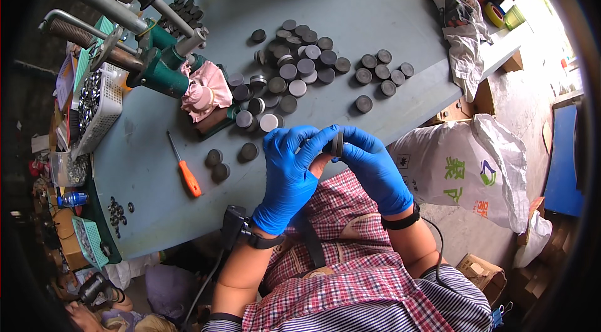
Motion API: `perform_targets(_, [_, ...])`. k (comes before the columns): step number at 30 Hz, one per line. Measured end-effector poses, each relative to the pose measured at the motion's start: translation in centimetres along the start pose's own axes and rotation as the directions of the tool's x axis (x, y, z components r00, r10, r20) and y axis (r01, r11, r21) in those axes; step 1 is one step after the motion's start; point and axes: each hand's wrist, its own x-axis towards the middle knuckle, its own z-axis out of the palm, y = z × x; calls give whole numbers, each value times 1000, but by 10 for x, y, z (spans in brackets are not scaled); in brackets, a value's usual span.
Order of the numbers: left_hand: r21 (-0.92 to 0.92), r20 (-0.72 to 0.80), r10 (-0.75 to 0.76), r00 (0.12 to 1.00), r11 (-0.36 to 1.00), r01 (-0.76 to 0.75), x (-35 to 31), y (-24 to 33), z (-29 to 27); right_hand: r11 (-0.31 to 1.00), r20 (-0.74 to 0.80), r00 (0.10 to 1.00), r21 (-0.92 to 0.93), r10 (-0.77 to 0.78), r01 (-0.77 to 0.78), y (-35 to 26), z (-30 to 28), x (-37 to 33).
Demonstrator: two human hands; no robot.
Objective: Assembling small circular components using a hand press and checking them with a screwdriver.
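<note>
A dark round disc (339, 144) is held on edge between both hands, above the table's near edge. My left hand (287, 169), in a blue glove with a bare-looking thumb, has its fingertips closed on the disc. From the other side, my right hand (379, 172), also gloved in blue, pinches the same disc. Just beyond the hands spreads a cluster of similar black and grey discs (288, 71), some stacked. To the left, a few dark discs (215, 157) lie near a screwdriver (188, 175) with an orange handle.
A green hand press (164, 72) with a pink cloth (208, 86) stands at the left of the grey-blue table (156, 200). A white basket (103, 107) of metal parts sits beyond it. Small dark rings (116, 213) lie near left. A white sack (466, 163) stands right. Another person's hand (119, 301) shows lower left.
</note>
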Motion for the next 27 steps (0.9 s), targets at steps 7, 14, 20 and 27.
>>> perform_targets(7, [-463, -2, -218, 976, 865, 192, -10, 15, -3, 825, 27, 906, -401, -423, 398, -3, 10, -13])
perform_targets(14, [-558, -59, -226, 972, 815, 156, -23, 17, -9, 577, 184, 837, -647, -515, 498, -24, 34, -29])
perform_targets(20, [-694, -115, -281, 953, 709, 126, -31, 29, -13, 457, 280, 803, -704, -526, 544, -34, 43, -39])
perform_targets(27, [-567, -141, -157, 978, 823, 50, -28, 36, -28, 368, 357, 775, -726, -522, 582, -43, 49, -43])
